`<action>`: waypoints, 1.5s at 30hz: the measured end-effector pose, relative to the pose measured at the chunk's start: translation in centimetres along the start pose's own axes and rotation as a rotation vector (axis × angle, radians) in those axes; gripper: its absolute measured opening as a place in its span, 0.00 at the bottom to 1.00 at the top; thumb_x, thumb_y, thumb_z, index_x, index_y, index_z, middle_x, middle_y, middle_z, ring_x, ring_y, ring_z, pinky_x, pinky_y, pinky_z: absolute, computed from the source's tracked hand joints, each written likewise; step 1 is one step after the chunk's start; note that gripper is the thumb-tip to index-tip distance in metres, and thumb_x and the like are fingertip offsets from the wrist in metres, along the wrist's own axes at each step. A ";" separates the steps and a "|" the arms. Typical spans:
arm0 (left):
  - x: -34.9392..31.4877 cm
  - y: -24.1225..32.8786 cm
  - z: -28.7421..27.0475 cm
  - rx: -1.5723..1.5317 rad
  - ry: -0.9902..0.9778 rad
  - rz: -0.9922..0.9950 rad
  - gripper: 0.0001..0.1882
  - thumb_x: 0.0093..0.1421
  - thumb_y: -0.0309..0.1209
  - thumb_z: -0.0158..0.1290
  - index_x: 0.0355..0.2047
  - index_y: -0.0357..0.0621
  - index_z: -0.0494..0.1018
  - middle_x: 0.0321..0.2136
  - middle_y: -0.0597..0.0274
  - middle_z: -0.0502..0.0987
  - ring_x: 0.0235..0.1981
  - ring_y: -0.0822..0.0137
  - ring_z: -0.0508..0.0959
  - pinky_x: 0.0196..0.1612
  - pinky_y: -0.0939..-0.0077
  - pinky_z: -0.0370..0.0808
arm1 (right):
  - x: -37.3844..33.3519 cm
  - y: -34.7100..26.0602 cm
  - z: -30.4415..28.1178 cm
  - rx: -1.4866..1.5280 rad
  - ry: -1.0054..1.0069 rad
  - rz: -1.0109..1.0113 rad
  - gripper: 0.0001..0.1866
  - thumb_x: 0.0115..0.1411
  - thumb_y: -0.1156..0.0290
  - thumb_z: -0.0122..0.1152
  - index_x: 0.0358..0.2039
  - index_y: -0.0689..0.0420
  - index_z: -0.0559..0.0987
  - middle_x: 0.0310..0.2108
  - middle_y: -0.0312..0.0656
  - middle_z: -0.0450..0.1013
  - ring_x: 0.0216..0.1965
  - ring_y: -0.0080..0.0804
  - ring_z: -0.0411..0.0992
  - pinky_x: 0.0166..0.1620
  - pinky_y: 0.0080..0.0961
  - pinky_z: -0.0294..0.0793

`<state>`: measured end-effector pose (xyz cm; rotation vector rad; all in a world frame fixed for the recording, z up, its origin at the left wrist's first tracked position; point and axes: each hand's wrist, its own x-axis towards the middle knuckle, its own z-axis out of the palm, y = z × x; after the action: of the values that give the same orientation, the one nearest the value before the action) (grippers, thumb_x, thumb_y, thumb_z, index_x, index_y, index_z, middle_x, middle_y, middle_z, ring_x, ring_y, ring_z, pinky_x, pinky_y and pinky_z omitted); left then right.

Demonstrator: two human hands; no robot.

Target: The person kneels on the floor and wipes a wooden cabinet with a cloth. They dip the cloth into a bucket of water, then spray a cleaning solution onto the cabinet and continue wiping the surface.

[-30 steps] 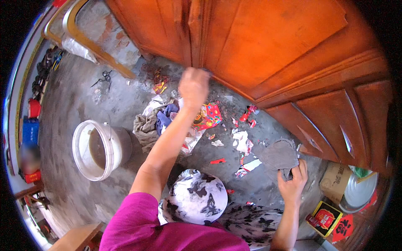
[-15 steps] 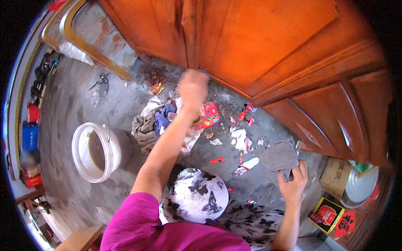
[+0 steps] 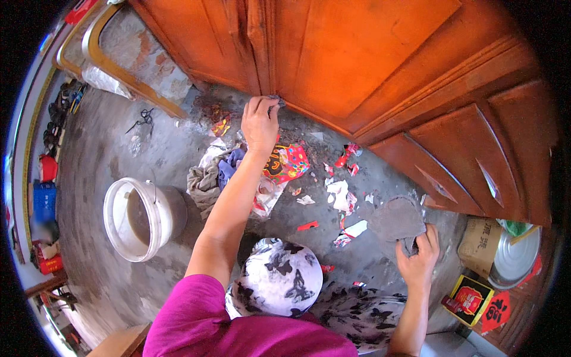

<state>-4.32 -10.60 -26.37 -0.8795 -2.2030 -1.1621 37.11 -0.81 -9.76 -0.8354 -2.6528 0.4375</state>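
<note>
Head view: the left hand (image 3: pixel 260 126) is positioned at the bottom edge of the cabinet (image 3: pixel 357 65), its fingers curled narrowly around a dark rag (image 3: pixel 275 102), which sits at that edge; only a small part of the rag shows. The right hand (image 3: pixel 416 262) is at the lower right edge of a grey pad (image 3: pixel 395 219); its thumb and fingers pinch that edge, and the pad lies low over the floor (image 3: pixel 119 285). The bucket (image 3: pixel 171 211) stands upright to the left, with murky liquid inside. Between bucket and pad lie a cloth pile (image 3: pixel 205 184), a red packet (image 3: pixel 291 162) and paper scraps (image 3: pixel 339 193). Progress, by judgement: the rag is in place at the cabinet; the scattered scraps are uncollected, and dark debris (image 3: pixel 217 110) lies near the cabinet base. How much of the cabinet has been wiped cannot be determined.
</note>
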 end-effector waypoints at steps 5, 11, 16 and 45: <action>-3.8 5.6 3.5 -0.098 -0.090 0.118 0.05 0.54 0.24 0.62 0.31 0.47 0.78 0.33 0.56 0.77 0.38 0.52 0.79 0.40 0.56 0.78 | -0.1 -0.6 -0.5 -0.032 0.010 -0.032 0.20 0.38 0.77 0.73 0.35 0.63 0.77 0.43 0.54 0.73 0.44 0.59 0.72 0.45 0.48 0.74; -6.8 12.5 5.8 -0.159 -0.429 0.420 0.07 0.52 0.31 0.56 0.33 0.50 0.78 0.36 0.62 0.73 0.40 0.58 0.78 0.40 0.61 0.78 | 0.6 -0.6 0.5 -0.049 0.005 -0.045 0.19 0.38 0.77 0.74 0.34 0.63 0.77 0.43 0.54 0.74 0.45 0.58 0.73 0.45 0.49 0.74; -4.6 5.1 3.6 0.020 -0.330 0.524 0.11 0.51 0.31 0.57 0.36 0.55 0.80 0.39 0.65 0.76 0.41 0.59 0.78 0.41 0.63 0.78 | 0.7 -0.4 0.8 -0.030 -0.036 -0.013 0.19 0.38 0.77 0.74 0.33 0.63 0.78 0.43 0.53 0.74 0.45 0.57 0.73 0.45 0.48 0.74; -0.7 0.0 0.9 -0.196 -0.337 -0.430 0.56 0.61 0.26 0.62 0.77 0.39 0.34 0.36 0.54 0.76 0.37 0.58 0.77 0.43 0.66 0.77 | 0.5 -0.7 1.2 -0.027 -0.097 -0.065 0.20 0.38 0.75 0.75 0.33 0.61 0.77 0.43 0.53 0.74 0.45 0.59 0.73 0.43 0.50 0.76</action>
<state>-3.95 -10.05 -27.31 -0.7390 -2.6798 -1.5428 35.92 -1.34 -10.45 -0.7510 -2.7725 0.4366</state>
